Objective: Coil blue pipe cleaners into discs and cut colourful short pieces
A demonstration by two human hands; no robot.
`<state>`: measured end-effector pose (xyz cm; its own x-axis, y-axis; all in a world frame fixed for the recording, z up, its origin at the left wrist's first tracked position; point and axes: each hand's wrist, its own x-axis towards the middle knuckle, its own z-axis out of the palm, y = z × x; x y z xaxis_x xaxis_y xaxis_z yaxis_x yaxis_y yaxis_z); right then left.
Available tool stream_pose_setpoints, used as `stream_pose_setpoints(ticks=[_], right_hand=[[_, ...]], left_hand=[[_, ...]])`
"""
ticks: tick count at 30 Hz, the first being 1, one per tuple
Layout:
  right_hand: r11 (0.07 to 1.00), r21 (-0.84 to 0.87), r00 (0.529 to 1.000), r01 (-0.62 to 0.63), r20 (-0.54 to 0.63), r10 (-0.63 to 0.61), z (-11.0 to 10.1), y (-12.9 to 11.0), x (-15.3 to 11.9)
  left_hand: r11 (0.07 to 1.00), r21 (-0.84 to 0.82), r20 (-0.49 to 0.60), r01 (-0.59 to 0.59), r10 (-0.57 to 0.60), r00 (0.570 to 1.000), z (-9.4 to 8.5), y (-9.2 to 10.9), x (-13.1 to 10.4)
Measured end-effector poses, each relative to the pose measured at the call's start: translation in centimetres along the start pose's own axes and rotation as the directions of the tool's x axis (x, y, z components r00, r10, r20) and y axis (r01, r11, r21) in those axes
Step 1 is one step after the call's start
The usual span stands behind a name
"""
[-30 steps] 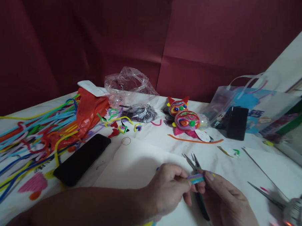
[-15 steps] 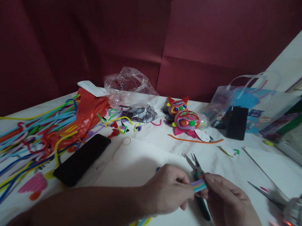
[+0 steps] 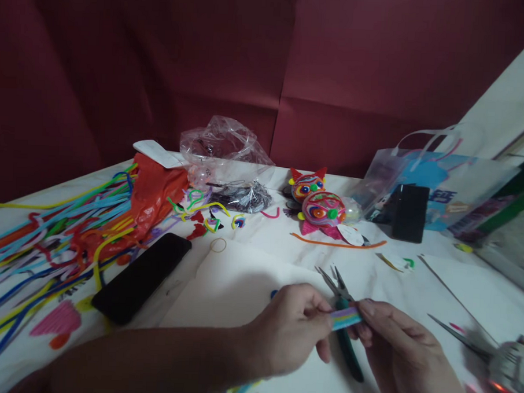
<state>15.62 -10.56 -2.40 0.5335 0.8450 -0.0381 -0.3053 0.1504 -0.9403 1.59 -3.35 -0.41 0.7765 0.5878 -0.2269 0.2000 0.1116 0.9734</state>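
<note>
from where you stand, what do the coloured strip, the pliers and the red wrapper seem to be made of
Coloured strip: perhaps fuzzy pipe cleaners side by side, going by its soft, matte bands. Pliers: probably steel jaws with a grey sheen; the dark teal handle looks like plastic or rubber, smooth. Red wrapper: likely thin plastic film, glossy and creased.

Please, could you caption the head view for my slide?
Left hand and right hand hold a striped strip near pliers.

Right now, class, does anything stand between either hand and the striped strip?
Nothing visible does: the left hand and right hand both pinch the strip. The pliers show behind it, not between.
</note>
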Motion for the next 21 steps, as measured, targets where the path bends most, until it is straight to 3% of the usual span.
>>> stream_pose_setpoints(ticks=[11,16,18,19,21], right_hand=[[0.989,-0.109,0.993,0.099,-0.06,-0.106,0.4,0.1,-0.1],[0.956,-0.268,0.993,0.117,0.004,-0.12,-0.5,0.1,0.5],[0.877,-0.464,0.988,0.121,-0.028,-0.151,-1.5,-0.1,1.2],[0.788,-0.61,0.986,0.086,-0.06,-0.154,-2.0,-0.2,1.5],[0.495,-0.867,0.983,0.058,-0.036,-0.179,-3.0,-0.1,2.0]], left_hand=[[0.976,0.217,0.085,-0.013,-0.006,0.996,-0.4,0.4,-0.1],[0.995,0.099,-0.016,-0.006,0.008,1.0,-0.9,1.0,0.4],[1.0,-0.029,-0.1,-0.007,0.005,0.995,-1.3,1.5,0.7],[0.996,-0.09,-0.137,-0.014,0.002,0.991,-1.5,1.8,0.8],[0.982,-0.184,-0.198,-0.04,0.003,0.98,-1.8,2.2,1.1]])
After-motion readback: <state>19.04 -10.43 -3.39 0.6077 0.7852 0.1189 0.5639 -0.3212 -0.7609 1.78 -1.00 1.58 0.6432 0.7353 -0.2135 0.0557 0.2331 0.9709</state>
